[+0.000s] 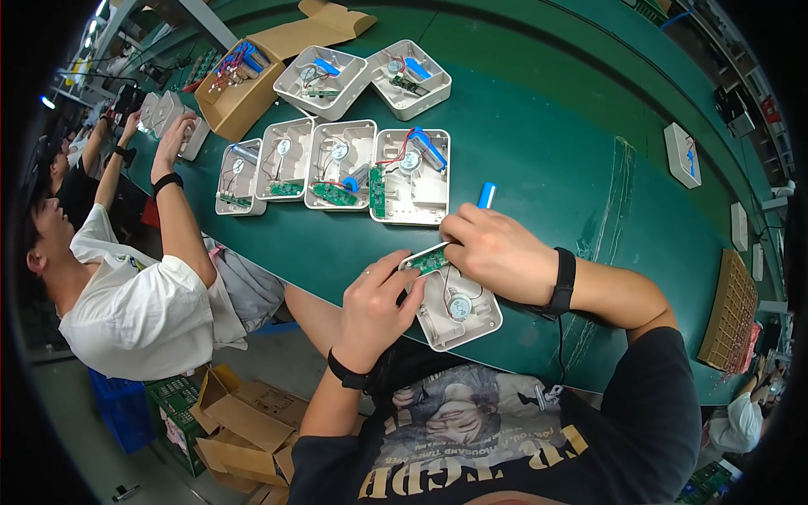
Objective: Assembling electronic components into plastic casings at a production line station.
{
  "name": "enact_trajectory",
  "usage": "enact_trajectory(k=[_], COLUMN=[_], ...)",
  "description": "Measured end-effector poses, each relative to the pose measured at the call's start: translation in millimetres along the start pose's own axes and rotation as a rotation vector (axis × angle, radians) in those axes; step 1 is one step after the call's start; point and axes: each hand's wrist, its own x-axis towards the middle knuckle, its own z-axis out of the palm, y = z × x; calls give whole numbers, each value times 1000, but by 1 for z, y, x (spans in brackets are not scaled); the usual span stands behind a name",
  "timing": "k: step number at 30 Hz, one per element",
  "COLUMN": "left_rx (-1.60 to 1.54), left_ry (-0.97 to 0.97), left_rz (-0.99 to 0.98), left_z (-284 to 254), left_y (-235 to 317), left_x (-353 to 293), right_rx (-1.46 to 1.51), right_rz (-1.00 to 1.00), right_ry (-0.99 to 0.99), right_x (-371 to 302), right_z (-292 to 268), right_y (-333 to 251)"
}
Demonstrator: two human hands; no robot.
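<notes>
At the near table edge a white plastic housing point(437, 330) sits tilted, with a round silver speaker-like disc point(459, 308) and thin wires inside. My left hand point(376, 296) grips its upper left side, thumb and fingers beside a green circuit board point(428, 262) at the far end. Over the housing's upper right corner, my right hand point(498, 255) is closed, its curled fingertips close to the board; whatever they pinch is hidden. A blue cylindrical battery point(487, 195) sticks out just beyond the right knuckles, its lower part covered, so I cannot tell whether the hand touches it.
Beyond my hands stand several white housings with boards, discs and blue batteries, the nearest housing point(432, 200) just past my fingers. An open cardboard box point(238, 109) holds wired batteries. A co-worker point(143, 295) sits at left. A lone housing point(683, 156) and a brown tray point(725, 311) are at right.
</notes>
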Motion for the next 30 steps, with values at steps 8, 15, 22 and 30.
enact_trajectory(k=[8, 15, 22, 30], left_rx=[-28, -44, -79, -99], left_ry=[-24, -24, -25, -25], left_rz=[-27, -63, -51, -61], left_z=[-1, -1, -2, -7], left_y=[2, 3, 1, 8], left_x=[3, 3, 6, 15], right_rx=[60, 77, 58, 128], right_rz=[51, 54, 80, 111], right_ry=[-1, -22, -66, -56], right_x=[0, 0, 2, 6], right_z=[4, -1, -5, -4], right_y=[5, 6, 4, 5])
